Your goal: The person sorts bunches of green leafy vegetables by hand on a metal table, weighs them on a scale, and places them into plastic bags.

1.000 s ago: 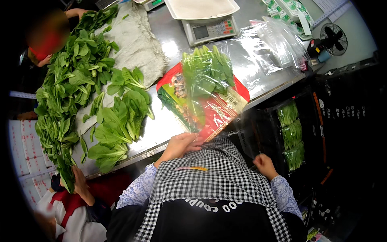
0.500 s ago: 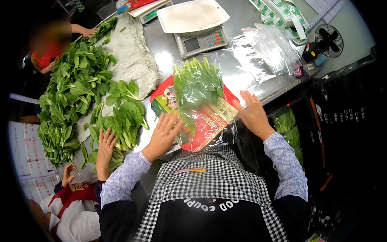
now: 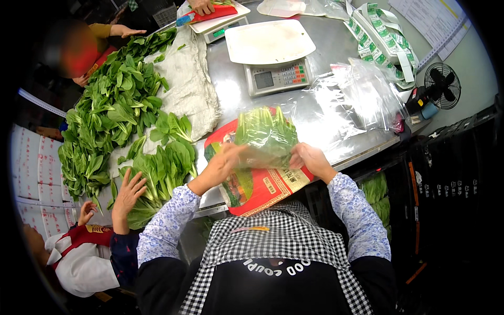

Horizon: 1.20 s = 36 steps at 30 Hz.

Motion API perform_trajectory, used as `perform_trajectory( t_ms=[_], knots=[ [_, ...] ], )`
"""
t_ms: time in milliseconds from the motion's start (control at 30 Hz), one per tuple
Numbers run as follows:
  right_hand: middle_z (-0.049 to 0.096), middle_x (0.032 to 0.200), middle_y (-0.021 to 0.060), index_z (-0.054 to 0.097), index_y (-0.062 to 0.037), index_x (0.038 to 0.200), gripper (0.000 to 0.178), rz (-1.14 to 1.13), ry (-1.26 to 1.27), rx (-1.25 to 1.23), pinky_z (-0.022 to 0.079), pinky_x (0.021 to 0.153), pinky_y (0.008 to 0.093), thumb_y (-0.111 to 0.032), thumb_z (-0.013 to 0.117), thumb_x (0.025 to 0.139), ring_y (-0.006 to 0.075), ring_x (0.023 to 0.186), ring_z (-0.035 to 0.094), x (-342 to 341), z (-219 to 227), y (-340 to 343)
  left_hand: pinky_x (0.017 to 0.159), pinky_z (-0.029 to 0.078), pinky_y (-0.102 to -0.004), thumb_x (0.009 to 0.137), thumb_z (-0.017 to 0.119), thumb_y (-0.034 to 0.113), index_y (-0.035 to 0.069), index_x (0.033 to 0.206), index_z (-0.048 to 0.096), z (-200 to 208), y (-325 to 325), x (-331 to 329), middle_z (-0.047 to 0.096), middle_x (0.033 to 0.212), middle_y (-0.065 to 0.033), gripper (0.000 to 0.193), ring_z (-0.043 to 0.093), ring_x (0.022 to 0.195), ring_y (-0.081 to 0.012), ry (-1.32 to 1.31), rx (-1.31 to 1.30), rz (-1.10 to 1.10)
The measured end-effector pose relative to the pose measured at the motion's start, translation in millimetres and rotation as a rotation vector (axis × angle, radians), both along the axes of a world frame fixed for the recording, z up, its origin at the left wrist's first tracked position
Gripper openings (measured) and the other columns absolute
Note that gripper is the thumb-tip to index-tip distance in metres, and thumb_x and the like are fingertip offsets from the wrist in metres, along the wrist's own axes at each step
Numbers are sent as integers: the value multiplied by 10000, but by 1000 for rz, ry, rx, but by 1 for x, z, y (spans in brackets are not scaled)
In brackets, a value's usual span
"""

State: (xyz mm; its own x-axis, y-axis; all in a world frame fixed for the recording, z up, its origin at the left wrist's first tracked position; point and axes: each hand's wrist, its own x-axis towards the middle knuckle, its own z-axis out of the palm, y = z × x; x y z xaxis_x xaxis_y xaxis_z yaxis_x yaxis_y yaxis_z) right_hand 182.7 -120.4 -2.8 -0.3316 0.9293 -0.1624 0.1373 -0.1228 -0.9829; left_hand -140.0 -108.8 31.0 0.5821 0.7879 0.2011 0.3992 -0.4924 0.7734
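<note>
A clear plastic bag of leafy greens lies in front of me, stalk ends pointing away. Beneath it is a flat red printed package with coloured pictures. My left hand, slightly blurred, is closed on the near left edge of the bag. On the near right edge, my right hand pinches the plastic between thumb and fingers. The bag's near end is gathered up over the leaves between my hands, which partly cover its sides.
A digital scale with a white tray stands beyond the bag. Loose greens and a white woven cloth lie left. Clear bags, a label roll and a small fan are right. Co-workers' hands are at left.
My hands were spread open beside the bag; they have closed on its near edges, and its near end is folded up. A co-worker's hand has appeared at the far scale.
</note>
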Motion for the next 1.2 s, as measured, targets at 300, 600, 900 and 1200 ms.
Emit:
perform_trajectory(
  t_ms=[300, 600, 900, 1200],
  knots=[
    [565, 583, 94, 556, 24, 774, 458, -356, -278, -30, 471, 436, 289, -367, 419, 970, 180, 467, 573, -20, -17, 75, 414, 448, -257, 1005, 371, 357, 146, 1375, 462, -12, 52, 46, 510, 548, -36, 435, 510, 423, -122, -183, -583, 586],
    [648, 766, 238, 599, 65, 775, 542, -221, -688, -92, 498, 704, 445, -456, 478, 862, 386, 735, 643, -25, -22, 123, 384, 440, -307, 932, 522, 354, 129, 1355, 477, -66, 92, 39, 576, 568, -89, 481, 546, 413, -166, -96, -668, 671],
    [651, 900, 217, 470, -9, 1044, 502, -486, -847, 202, 491, 689, 458, -402, 645, 785, 372, 782, 647, -38, -22, 117, 1072, 265, -538, 802, 563, 95, 124, 1400, 392, -38, 94, 57, 406, 1390, -143, 623, 355, 1305, -364, 718, 789, 293],
    [478, 1264, 177, 448, -56, 1271, 558, -311, -746, 1048, 337, 1007, 477, -238, 675, 796, 333, 1209, 426, -53, 20, 126, 1125, 202, -469, 708, 513, -22, -2, 1428, 277, -42, 127, 48, 262, 1489, -192, 758, 237, 1392, -339, 537, 242, 63]
  ],
)
